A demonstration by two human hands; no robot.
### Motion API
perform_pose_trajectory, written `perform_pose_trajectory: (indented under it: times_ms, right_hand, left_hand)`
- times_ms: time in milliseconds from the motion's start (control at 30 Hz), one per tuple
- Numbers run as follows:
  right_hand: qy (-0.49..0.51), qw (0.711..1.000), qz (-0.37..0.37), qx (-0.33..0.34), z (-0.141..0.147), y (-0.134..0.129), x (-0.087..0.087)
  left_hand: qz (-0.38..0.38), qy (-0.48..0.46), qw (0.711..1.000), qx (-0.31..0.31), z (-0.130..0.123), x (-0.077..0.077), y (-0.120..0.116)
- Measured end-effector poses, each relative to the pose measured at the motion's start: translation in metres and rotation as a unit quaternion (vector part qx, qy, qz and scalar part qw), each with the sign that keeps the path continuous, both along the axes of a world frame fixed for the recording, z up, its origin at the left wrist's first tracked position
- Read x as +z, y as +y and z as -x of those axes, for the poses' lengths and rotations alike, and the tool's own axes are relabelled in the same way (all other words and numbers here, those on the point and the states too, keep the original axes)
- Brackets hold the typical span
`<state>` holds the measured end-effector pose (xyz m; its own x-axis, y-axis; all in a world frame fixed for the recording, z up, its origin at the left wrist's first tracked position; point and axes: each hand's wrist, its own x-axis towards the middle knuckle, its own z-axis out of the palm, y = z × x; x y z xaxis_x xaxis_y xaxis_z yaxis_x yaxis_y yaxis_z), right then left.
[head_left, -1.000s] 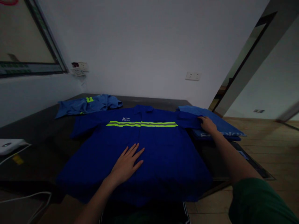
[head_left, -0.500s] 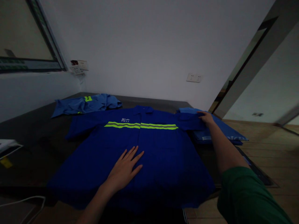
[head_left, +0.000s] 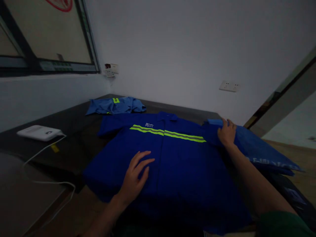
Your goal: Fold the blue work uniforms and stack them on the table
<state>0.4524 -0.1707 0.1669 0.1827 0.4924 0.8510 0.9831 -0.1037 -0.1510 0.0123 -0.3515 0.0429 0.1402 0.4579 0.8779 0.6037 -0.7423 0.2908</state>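
A dark blue short-sleeved work shirt (head_left: 182,164) lies spread out, collar away from me, with a yellow-green and grey reflective band across its chest and a small white logo. Over the shirt's left half is my left hand (head_left: 136,171), its fingers apart and slightly bent, holding nothing. My right hand (head_left: 227,132) is at the end of the right sleeve, fingers bent down on the fabric; whether they pinch it is hard to see. Beneath and beside that sleeve lies a blue printed bag (head_left: 264,148).
The dark table (head_left: 74,126) meets the wall behind. A crumpled lighter blue garment (head_left: 111,106) lies at the back left. At the left are a white device (head_left: 39,132) with a cable and a yellow tag (head_left: 54,148). Wall sockets (head_left: 229,86) are at the back right.
The view has turned left, showing more of the white device. My left hand's fingers have bent and seem lifted off the fabric. My right hand is still at the right sleeve, its fingers more bent.
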Motion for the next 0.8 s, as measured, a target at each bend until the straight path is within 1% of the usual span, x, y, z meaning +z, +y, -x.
perform_pose_trajectory:
  times_ms: [33, 100, 133, 200, 267, 333, 367, 433, 500, 567, 633, 667, 733, 800]
  right_hand:
    - [-0.026, 0.998, -0.012, 0.053, 0.023, 0.005, 0.007]
    - [-0.064, 0.984, -0.014, 0.166, 0.077, 0.013, 0.019]
    - [-0.078, 0.972, -0.001, 0.221, 0.107, 0.016, 0.023]
    - [-0.098, 0.942, 0.047, 0.319, 0.172, 0.021, 0.028]
    - [-0.106, 0.908, 0.109, 0.390, 0.243, 0.022, 0.027]
    - [-0.121, 0.881, 0.164, 0.426, 0.314, 0.020, 0.020]
    - [-0.130, 0.871, 0.183, 0.436, 0.349, 0.018, 0.015]
    - [-0.141, 0.861, 0.207, 0.442, 0.412, 0.014, 0.002]
    - [-0.151, 0.862, 0.214, 0.434, 0.462, 0.009, -0.013]
    - [-0.165, 0.873, 0.208, 0.410, 0.497, 0.008, -0.027]
    - [-0.186, 0.886, 0.198, 0.377, 0.517, 0.011, -0.039]
    - [-0.197, 0.890, 0.195, 0.361, 0.523, 0.014, -0.043]
    - [-0.209, 0.895, 0.200, 0.339, 0.527, 0.021, -0.047]
    - [-0.204, 0.897, 0.217, 0.327, 0.525, 0.028, -0.046]
  left_hand:
    - [-0.018, -0.045, 0.999, 0.017, 0.011, -0.005, -0.009]
    - [-0.030, -0.123, 0.990, 0.060, 0.038, -0.024, -0.026]
    - [-0.028, -0.159, 0.984, 0.077, 0.054, -0.037, -0.034]
    - [-0.010, -0.230, 0.968, 0.103, 0.086, -0.069, -0.045]
    - [0.023, -0.302, 0.942, 0.145, 0.117, -0.102, -0.049]
    - [0.060, -0.369, 0.907, 0.195, 0.142, -0.130, -0.046]
    - [0.082, -0.393, 0.892, 0.206, 0.151, -0.140, -0.043]
    - [0.132, -0.421, 0.875, 0.197, 0.162, -0.155, -0.036]
    - [0.187, -0.426, 0.869, 0.166, 0.165, -0.166, -0.028]
    - [0.237, -0.422, 0.866, 0.126, 0.163, -0.176, -0.021]
    - [0.283, -0.418, 0.859, 0.086, 0.159, -0.186, -0.016]
    - [0.302, -0.417, 0.854, 0.073, 0.157, -0.191, -0.015]
    - [0.335, -0.419, 0.841, 0.068, 0.152, -0.196, -0.015]
    - [0.360, -0.425, 0.827, 0.075, 0.148, -0.195, -0.021]
